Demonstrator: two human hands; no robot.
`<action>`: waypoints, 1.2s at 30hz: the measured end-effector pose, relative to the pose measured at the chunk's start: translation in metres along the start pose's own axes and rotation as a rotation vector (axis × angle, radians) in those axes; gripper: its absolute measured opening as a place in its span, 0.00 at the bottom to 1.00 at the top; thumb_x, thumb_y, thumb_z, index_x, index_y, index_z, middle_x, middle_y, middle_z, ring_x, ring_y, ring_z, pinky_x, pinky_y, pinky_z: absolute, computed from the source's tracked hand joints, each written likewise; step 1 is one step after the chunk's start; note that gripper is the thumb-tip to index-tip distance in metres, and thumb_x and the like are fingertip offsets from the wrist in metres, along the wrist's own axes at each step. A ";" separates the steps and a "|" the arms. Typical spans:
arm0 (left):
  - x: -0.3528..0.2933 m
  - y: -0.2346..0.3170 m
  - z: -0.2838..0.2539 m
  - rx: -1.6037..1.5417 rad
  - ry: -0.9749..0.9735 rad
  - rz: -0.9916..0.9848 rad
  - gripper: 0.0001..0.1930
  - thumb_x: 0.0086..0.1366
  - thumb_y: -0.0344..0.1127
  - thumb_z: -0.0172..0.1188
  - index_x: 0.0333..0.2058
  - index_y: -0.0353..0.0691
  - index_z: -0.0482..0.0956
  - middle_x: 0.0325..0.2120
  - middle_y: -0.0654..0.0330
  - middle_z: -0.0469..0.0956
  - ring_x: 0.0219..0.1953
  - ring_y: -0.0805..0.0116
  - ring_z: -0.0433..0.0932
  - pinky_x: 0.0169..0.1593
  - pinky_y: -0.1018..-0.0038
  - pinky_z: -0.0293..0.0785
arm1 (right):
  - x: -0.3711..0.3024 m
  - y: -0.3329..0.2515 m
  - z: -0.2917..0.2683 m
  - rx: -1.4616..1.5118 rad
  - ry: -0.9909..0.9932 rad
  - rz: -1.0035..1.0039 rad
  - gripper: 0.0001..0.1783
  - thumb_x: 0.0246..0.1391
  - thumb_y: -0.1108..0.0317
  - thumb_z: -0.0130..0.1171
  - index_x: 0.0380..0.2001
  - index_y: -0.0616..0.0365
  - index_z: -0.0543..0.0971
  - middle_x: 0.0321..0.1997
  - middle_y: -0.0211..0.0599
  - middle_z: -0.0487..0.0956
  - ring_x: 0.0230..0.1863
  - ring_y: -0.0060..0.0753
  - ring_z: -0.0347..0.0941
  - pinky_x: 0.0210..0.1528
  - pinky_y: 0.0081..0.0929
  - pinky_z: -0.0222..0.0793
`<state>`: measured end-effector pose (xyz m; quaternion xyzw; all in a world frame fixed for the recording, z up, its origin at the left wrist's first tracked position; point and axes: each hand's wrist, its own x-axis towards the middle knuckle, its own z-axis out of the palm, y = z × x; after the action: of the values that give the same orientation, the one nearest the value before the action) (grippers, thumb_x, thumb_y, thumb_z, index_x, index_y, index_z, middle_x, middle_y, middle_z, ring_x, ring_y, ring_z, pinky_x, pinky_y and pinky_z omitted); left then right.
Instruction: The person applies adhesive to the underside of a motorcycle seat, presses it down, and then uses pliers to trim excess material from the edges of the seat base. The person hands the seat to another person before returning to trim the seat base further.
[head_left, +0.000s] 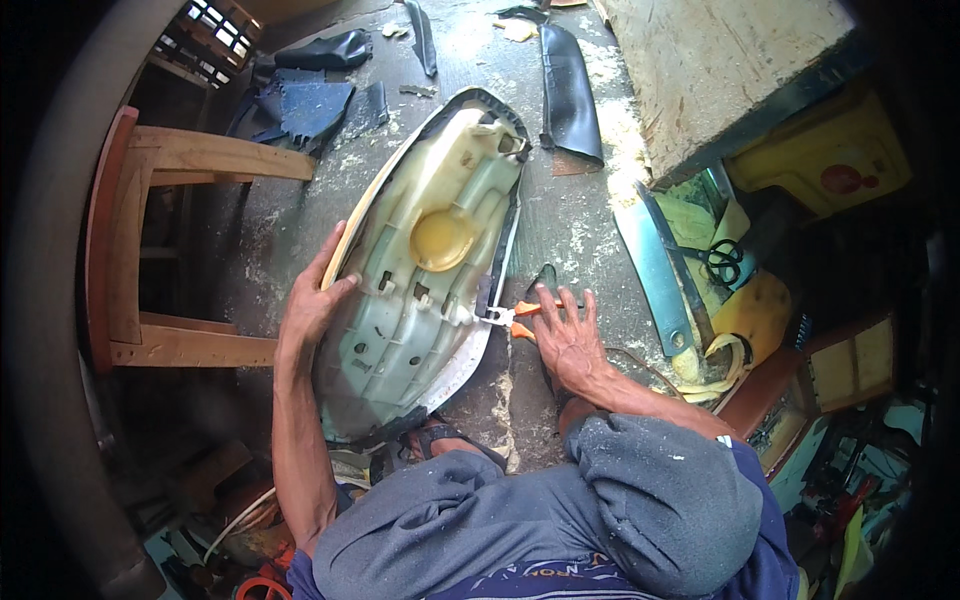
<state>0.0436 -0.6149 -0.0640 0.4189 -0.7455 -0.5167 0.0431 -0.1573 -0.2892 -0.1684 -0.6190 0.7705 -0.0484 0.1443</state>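
Note:
A motorcycle seat (400,290) lies tilted in front of me with its underside up. Its pale, translucent plastic base has ribs, slots and a round yellowish recess (441,240). Black cover material (487,297) shows along part of the rim. My left hand (315,295) grips the seat's left edge, thumb on the base and fingers around the outer side. On the right edge, the jaws of orange-handled pliers (500,316) meet the rim beside the black material. My right hand (570,335) is around the pliers' handles, palm down; its grip is partly hidden.
A wooden stool (200,345) lies at the left. Black and dark blue cover scraps (310,105) are on the floor (560,220) beyond the seat. To the right are a long metal blade (650,270), scissors (724,261), a yellow jerrycan (835,150) and a thick wooden board (720,70).

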 end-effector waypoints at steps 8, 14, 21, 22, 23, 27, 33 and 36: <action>-0.032 0.014 0.022 0.258 0.161 0.103 0.38 0.67 0.34 0.64 0.73 0.68 0.65 0.45 0.49 0.78 0.48 0.54 0.80 0.59 0.61 0.75 | 0.012 0.008 -0.043 0.575 -0.320 0.436 0.35 0.58 0.44 0.69 0.58 0.60 0.82 0.23 0.48 0.82 0.24 0.44 0.82 0.32 0.42 0.77; -0.044 0.037 0.044 0.418 0.214 0.113 0.35 0.69 0.37 0.64 0.72 0.68 0.66 0.42 0.47 0.74 0.46 0.47 0.78 0.56 0.58 0.74 | 0.025 0.002 -0.116 0.837 -0.104 0.555 0.16 0.64 0.56 0.64 0.41 0.59 0.85 0.23 0.39 0.80 0.22 0.32 0.75 0.29 0.40 0.72; -0.053 0.048 0.045 0.367 0.160 0.110 0.35 0.68 0.43 0.66 0.72 0.70 0.66 0.40 0.48 0.73 0.45 0.49 0.79 0.58 0.58 0.75 | -0.022 0.099 -0.230 0.890 0.667 0.393 0.13 0.67 0.59 0.64 0.43 0.58 0.83 0.25 0.20 0.71 0.27 0.12 0.65 0.30 0.19 0.62; -0.051 0.046 0.044 0.346 0.159 0.065 0.35 0.68 0.44 0.65 0.72 0.70 0.66 0.41 0.49 0.74 0.46 0.49 0.79 0.58 0.58 0.75 | -0.022 0.101 -0.213 0.687 0.577 0.395 0.16 0.64 0.58 0.66 0.46 0.58 0.84 0.26 0.25 0.75 0.27 0.22 0.69 0.33 0.27 0.67; -0.049 0.043 0.042 0.326 0.151 -0.018 0.34 0.68 0.44 0.65 0.72 0.71 0.66 0.41 0.49 0.74 0.46 0.50 0.79 0.59 0.58 0.75 | -0.025 0.096 -0.190 0.509 0.428 0.502 0.19 0.62 0.56 0.67 0.45 0.61 0.84 0.29 0.36 0.81 0.31 0.35 0.77 0.38 0.36 0.73; -0.042 0.032 0.038 0.311 0.159 0.039 0.34 0.68 0.44 0.64 0.72 0.69 0.67 0.41 0.49 0.75 0.46 0.50 0.80 0.58 0.58 0.75 | -0.035 0.063 -0.085 0.811 -0.480 0.690 0.22 0.60 0.51 0.68 0.50 0.55 0.87 0.39 0.42 0.87 0.35 0.31 0.79 0.36 0.36 0.75; -0.041 0.028 0.038 0.291 0.145 0.019 0.35 0.68 0.42 0.66 0.72 0.67 0.67 0.43 0.49 0.77 0.46 0.54 0.79 0.58 0.61 0.74 | -0.005 0.031 0.009 1.630 -0.774 0.781 0.28 0.70 0.48 0.56 0.59 0.59 0.81 0.62 0.46 0.79 0.67 0.39 0.71 0.68 0.46 0.67; -0.038 0.025 0.036 0.279 0.150 0.091 0.35 0.68 0.41 0.66 0.72 0.66 0.67 0.47 0.49 0.78 0.49 0.55 0.79 0.60 0.62 0.73 | 0.016 0.042 0.012 1.860 -0.683 0.772 0.27 0.70 0.47 0.54 0.52 0.63 0.82 0.56 0.47 0.82 0.55 0.47 0.80 0.54 0.51 0.77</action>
<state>0.0356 -0.5597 -0.0464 0.4239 -0.8229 -0.3729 0.0636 -0.1963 -0.2943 -0.1927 0.0404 0.4935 -0.3929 0.7749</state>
